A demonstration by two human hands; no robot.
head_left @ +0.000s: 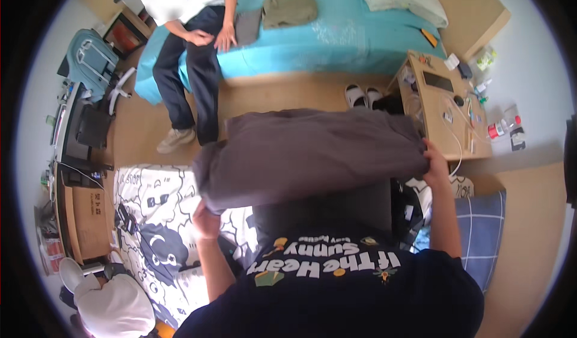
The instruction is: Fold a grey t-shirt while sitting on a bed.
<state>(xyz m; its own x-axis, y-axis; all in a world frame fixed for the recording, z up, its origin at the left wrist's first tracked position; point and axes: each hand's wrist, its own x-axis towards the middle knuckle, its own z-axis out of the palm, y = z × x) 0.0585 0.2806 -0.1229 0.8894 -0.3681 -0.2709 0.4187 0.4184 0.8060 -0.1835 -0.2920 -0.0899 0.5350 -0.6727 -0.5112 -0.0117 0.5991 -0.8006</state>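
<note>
A dark grey-brown piece of cloth (312,152), apparently a garment, is stretched out sideways in front of my body. My left hand (207,221) grips its lower left corner. My right hand (436,167) has its fingers closed on the right edge. The top of the cloth is bunched and uneven, and its exact kind cannot be made out. Beneath it, close to my body, shows a darker grey area (324,212); whether that is clothing I wear or another cloth is unclear. A black-and-white patterned bedspread (180,194) lies under and left of my left hand.
Across the aisle a person (192,31) sits on a turquoise bed (342,43), beside an olive folded garment (290,10) and a grey one (247,28). At right stand a wooden desk (463,143) and a blue checked pillow (481,236). White-strapped slippers (356,96) rest on the floor.
</note>
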